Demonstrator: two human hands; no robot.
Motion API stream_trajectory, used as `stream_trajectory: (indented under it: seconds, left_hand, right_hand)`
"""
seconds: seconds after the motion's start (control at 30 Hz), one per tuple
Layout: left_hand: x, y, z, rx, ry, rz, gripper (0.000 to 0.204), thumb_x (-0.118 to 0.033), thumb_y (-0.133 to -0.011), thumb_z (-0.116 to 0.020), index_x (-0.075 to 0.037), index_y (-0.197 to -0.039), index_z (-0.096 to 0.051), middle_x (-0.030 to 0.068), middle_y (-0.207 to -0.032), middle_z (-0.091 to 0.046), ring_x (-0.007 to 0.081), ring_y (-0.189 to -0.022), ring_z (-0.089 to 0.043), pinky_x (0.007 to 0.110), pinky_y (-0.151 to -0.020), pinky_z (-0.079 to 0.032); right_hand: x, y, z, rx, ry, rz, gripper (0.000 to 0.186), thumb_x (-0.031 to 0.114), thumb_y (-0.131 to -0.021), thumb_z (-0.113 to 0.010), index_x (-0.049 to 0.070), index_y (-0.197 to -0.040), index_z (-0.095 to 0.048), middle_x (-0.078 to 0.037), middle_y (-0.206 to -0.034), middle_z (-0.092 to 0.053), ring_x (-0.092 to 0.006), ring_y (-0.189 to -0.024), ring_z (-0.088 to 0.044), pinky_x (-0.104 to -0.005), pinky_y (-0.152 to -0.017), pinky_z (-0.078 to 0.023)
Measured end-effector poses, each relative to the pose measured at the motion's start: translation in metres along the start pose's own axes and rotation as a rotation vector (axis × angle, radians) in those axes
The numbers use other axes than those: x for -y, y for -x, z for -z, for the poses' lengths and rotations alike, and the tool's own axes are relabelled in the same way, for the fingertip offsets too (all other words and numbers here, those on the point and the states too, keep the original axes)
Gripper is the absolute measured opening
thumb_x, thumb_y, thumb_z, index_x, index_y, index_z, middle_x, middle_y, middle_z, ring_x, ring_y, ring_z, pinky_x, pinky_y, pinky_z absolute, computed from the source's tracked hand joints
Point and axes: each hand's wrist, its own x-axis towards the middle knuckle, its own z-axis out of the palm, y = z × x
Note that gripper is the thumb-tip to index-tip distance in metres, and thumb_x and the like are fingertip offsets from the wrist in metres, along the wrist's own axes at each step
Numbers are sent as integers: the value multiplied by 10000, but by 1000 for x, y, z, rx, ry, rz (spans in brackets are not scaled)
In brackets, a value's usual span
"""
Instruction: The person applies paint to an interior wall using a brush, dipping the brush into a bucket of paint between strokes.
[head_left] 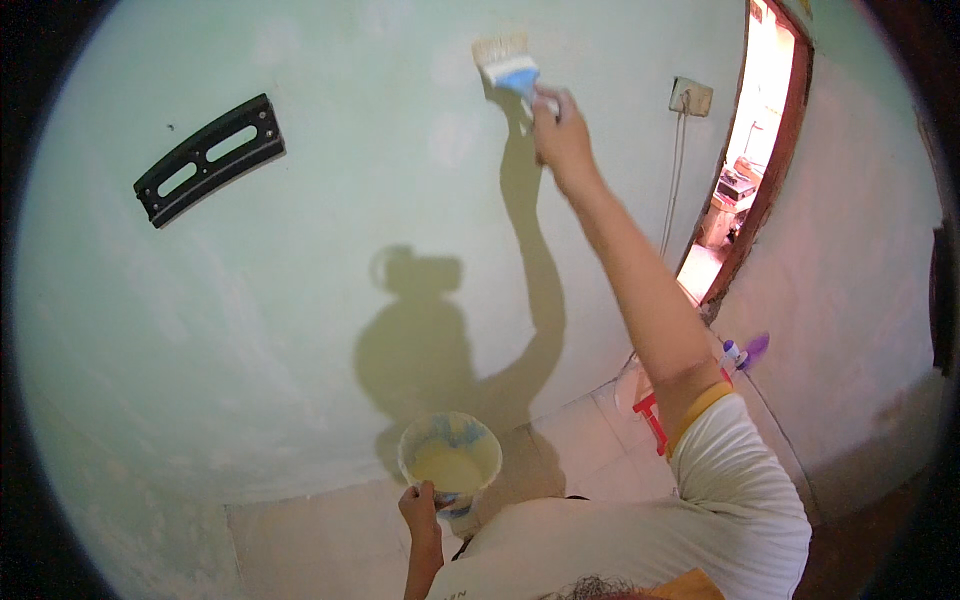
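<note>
My right hand is closed round the handle of a wide paintbrush with a blue and white body and pale bristles. The arm is stretched up, and the bristles are at the pale green wall; whether they press on it I cannot tell. Low in front of my body, my left hand grips the near rim of a bucket with its thumb over the edge. Cream-yellow paint lies inside the bucket, and blue smears show on its inner wall.
A black wall bracket is fixed at the upper left. To the right are a wall switch box with hanging cords and a doorway with a brown frame. A red plastic thing and a purple object are on the floor near my right elbow.
</note>
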Motion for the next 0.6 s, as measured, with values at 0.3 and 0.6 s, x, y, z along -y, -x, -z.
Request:
stream_trajectory:
  seconds: [0.3, 0.6]
  left_hand:
    - [-9, -11, -5, -32, -80, -7, 172, -107, -819, -629, 32, -748, -558, 69, -722, -564, 152, -567, -573, 334, -472, -541]
    - [2, -22, -8, 19, -88, 26, 226, -152, -830, -656, 61, -860, -585, 91, -751, -578, 209, -628, -613, 379, -533, -557]
  right_hand:
    - [-150, 177, 28, 223, 231, -415, 352, 313, -971, -497, 35, -1176, -568, -228, -921, -649, -287, -816, -662, -417, -790, -498]
    - [-19, 49, 97, 262, 664, 310, 309, 278, -923, -544, 70, -1137, -623, -198, -963, -667, -386, -921, -628, -443, -821, -506]
